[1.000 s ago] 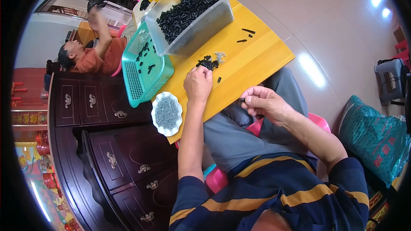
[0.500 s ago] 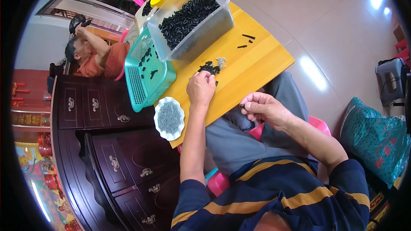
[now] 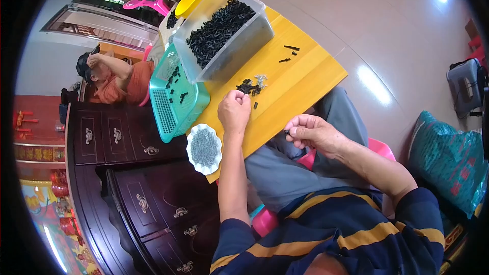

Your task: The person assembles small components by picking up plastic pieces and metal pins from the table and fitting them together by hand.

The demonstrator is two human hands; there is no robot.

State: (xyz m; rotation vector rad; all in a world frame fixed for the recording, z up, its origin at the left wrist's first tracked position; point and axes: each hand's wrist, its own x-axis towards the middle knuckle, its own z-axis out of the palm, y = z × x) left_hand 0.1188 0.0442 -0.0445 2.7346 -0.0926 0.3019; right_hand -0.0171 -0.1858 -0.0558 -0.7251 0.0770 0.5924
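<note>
L hand (image 3: 234,112) curled shut over yellow table (image 3: 305,79) by black parts pile (image 3: 248,87); R hand (image 3: 310,132) pinched small black part (image 3: 287,132) at table edge.

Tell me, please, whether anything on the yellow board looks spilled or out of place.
A few black parts lie scattered far up the yellow board, apart from the small pile by the left hand. The white dish overhangs the board's near edge. Nothing looks damaged.

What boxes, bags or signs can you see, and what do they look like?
Clear plastic tub: back of the yellow table, rectangular, full of small black parts.
Teal basket: left of the tub, slotted sides.
Green sack: on the floor, far right, bulging, red markings.
No signs or screens.
</note>
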